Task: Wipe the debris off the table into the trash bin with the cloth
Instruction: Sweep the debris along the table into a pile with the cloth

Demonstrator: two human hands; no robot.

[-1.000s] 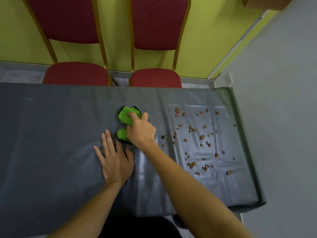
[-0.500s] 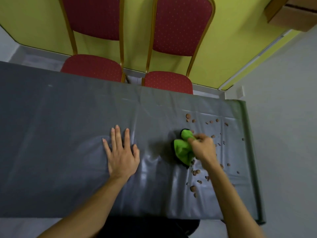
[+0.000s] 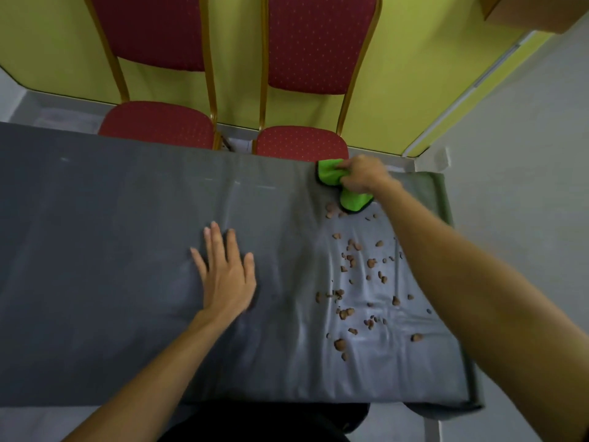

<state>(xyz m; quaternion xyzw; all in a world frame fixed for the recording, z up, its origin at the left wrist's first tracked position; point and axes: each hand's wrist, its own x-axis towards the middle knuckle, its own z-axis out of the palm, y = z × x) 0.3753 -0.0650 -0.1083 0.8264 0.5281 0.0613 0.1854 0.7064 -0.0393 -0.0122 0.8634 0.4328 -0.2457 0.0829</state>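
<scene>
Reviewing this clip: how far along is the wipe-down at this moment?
Early. Done: little to show; on the table, no crumbs lie around the flat left hand. In hand: the right hand grips the green cloth at the table's far edge, just beyond the debris. Left: the brown debris lies scattered across the right end, and no trash bin is in view, so nothing has visibly reached it.

Grey table [image 3: 95, 250] w/ debris [image 3: 370, 263], cloth [image 3: 328, 174]

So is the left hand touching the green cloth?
Apart: the head view shows the left hand flat on the table, well clear of the green cloth.
</scene>
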